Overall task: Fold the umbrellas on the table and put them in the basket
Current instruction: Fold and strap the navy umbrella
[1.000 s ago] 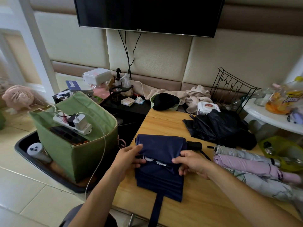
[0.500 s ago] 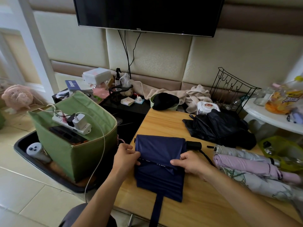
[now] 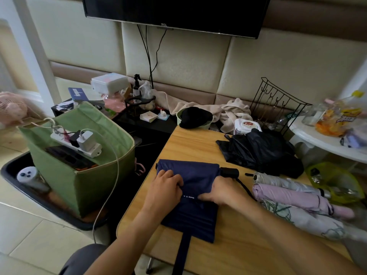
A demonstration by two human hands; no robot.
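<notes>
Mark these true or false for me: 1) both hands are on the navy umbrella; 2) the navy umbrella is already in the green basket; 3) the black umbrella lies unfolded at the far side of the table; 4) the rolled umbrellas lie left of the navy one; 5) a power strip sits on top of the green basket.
1) True: the left hand and right hand both press on the navy umbrella.
2) False: it lies on the wooden table; the green basket stands on the floor to the left.
3) True: the black umbrella lies in a loose heap there.
4) False: the rolled umbrellas lie to its right.
5) True: the power strip rests across it.
</notes>
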